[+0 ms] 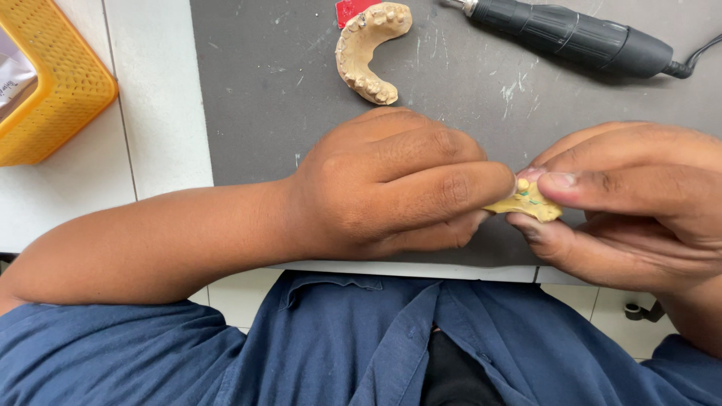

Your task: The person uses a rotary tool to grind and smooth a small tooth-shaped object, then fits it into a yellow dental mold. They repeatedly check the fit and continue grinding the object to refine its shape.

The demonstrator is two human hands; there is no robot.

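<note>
A small yellow dental cast (pixel 529 201) with green marks is pinched between both hands just above the near edge of the dark grey mat (pixel 256 113). My left hand (pixel 383 184) grips its left end with fingers curled. Holding the cast's right end between thumb and forefinger is my right hand (pixel 632 203). Most of the cast is hidden by the fingers.
A second beige dental arch model (pixel 368 49) lies on the mat at the back, with a red card (pixel 352 10) behind it. A black rotary handpiece (pixel 579 37) with cable lies at the back right. A yellow mesh basket (pixel 53 83) stands on the white tabletop at left.
</note>
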